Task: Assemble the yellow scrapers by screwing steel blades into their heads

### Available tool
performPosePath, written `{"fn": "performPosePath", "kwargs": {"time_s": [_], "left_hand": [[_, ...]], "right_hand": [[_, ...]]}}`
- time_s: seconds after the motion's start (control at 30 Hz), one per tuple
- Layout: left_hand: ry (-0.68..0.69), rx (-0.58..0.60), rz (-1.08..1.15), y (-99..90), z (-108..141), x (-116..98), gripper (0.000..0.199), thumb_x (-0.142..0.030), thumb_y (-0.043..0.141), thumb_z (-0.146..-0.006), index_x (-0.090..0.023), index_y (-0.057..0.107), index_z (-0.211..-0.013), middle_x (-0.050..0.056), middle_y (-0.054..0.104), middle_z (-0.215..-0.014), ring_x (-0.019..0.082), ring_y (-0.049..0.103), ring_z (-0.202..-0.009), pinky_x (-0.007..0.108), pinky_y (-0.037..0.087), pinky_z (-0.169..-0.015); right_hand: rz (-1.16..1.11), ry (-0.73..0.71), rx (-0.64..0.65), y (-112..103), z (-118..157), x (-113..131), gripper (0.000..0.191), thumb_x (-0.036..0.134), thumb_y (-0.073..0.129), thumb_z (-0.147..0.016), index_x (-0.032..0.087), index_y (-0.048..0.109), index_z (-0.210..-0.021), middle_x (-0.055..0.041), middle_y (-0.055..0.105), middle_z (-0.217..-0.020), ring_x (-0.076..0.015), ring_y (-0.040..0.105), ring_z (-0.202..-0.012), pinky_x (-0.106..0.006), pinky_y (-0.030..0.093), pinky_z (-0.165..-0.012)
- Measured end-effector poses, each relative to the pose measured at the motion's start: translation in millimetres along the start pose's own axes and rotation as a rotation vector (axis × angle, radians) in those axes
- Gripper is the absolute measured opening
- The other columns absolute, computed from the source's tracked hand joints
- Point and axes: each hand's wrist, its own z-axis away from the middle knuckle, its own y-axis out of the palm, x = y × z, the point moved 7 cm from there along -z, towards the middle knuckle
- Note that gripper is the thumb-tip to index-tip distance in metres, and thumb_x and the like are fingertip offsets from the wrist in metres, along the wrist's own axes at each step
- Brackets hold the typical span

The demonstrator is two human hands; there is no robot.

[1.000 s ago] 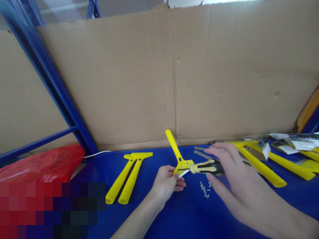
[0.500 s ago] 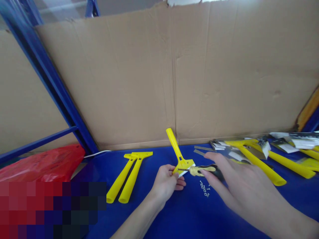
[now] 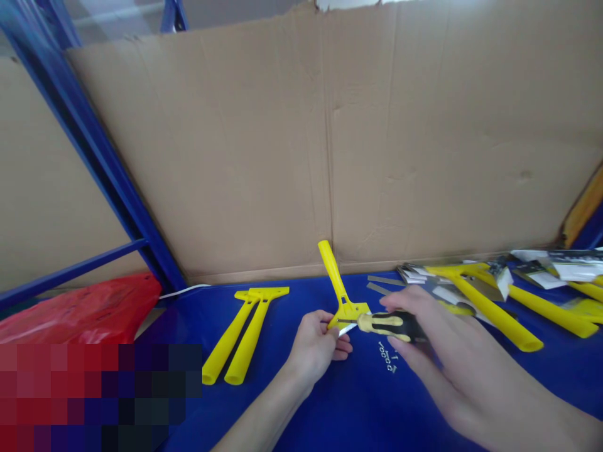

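Note:
Pinched in my left hand (image 3: 316, 344) is the head of a yellow scraper (image 3: 335, 276), its tubular handle pointing up and away toward the cardboard. A pale blade edge (image 3: 347, 329) shows along the head's lower side. My right hand (image 3: 452, 358) grips a yellow-and-black screwdriver (image 3: 386, 324) from the right. The screwdriver's shaft lies across the scraper head near my left thumb; its exact tip is hard to make out. Small metal screws and nuts (image 3: 387, 359) lie on the blue table just below the screwdriver.
Two yellow scrapers (image 3: 245, 333) lie side by side on the left. Loose flat blades (image 3: 384, 282) rest behind my right hand. More scrapers (image 3: 504, 314) and printed packages (image 3: 575, 263) are piled right. A cardboard wall (image 3: 264, 157) stands behind; a red bag (image 3: 94, 307) sits left.
My right fingers have shifted and opened slightly around the screwdriver handle, which appears turned. The scraper has moved very slightly right in my left hand.

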Motion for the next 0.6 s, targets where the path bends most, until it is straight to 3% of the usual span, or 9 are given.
{"fn": "performPosePath", "kwargs": {"time_s": [0.1, 0.2, 0.27, 0.4, 0.53, 0.6], "left_hand": [[0.007, 0.001, -0.005, 0.1, -0.6, 0.0, 0.014, -0.002, 0.048, -0.083, -0.01, 0.054, -0.093, 0.001, 0.062, -0.061, 0.01, 0.059, -0.048, 0.023, 0.049, -0.054], [0.004, 0.004, -0.004, 0.4, -1.5, 1.8, 0.014, -0.002, 0.046, -0.085, -0.01, 0.052, -0.094, 0.0, 0.061, -0.06, 0.01, 0.059, -0.048, 0.021, 0.048, -0.052], [0.01, 0.007, -0.002, 0.7, -2.1, 2.7, 0.014, -0.002, 0.045, -0.086, -0.01, 0.052, -0.094, 0.0, 0.061, -0.06, 0.009, 0.059, -0.047, 0.021, 0.048, -0.051], [0.019, 0.005, 0.01, 0.9, -2.6, 3.3, 0.013, -0.003, 0.046, -0.085, -0.011, 0.052, -0.093, 0.0, 0.061, -0.06, 0.01, 0.059, -0.048, 0.022, 0.048, -0.053], [0.015, 0.001, 0.01, 1.1, -2.9, 3.1, 0.013, -0.003, 0.044, -0.086, -0.01, 0.052, -0.094, 0.001, 0.061, -0.061, 0.01, 0.059, -0.048, 0.023, 0.048, -0.052], [0.02, 0.003, 0.0, 1.5, -3.2, 2.6, 0.013, -0.003, 0.044, -0.086, -0.011, 0.051, -0.093, 0.001, 0.06, -0.061, 0.01, 0.059, -0.048, 0.022, 0.047, -0.051]], "right_hand": [[0.067, 0.043, -0.022, 0.2, -0.6, -2.5, 0.024, 0.028, 0.041, -0.09, 0.016, 0.048, -0.11, -0.0122, 0.068, -0.094, -0.0261, 0.07, -0.072, -0.036, 0.057, -0.051], [0.027, 0.07, -0.033, 0.7, -0.9, -5.3, 0.035, 0.029, 0.041, -0.089, 0.014, 0.044, -0.12, -0.0174, 0.061, -0.114, -0.0269, 0.068, -0.09, -0.036, 0.059, -0.061], [-0.004, 0.027, -0.029, 1.7, -1.1, -3.0, 0.03, 0.024, 0.038, -0.09, 0.015, 0.045, -0.118, -0.0162, 0.061, -0.114, -0.0254, 0.066, -0.095, -0.034, 0.059, -0.065], [0.111, 0.014, -0.041, 1.1, -1.7, -2.2, 0.026, 0.028, 0.038, -0.091, 0.016, 0.049, -0.112, -0.0124, 0.068, -0.095, -0.0253, 0.07, -0.07, -0.034, 0.056, -0.048], [0.031, 0.056, -0.027, -1.1, -2.5, -6.7, 0.034, 0.027, 0.039, -0.09, 0.016, 0.044, -0.122, -0.0167, 0.06, -0.115, -0.0249, 0.067, -0.091, -0.034, 0.059, -0.063], [-0.016, 0.006, -0.021, -0.6, -3.1, -4.2, 0.029, 0.023, 0.037, -0.091, 0.017, 0.046, -0.118, -0.0141, 0.063, -0.111, -0.0229, 0.067, -0.093, -0.031, 0.059, -0.065]]}}
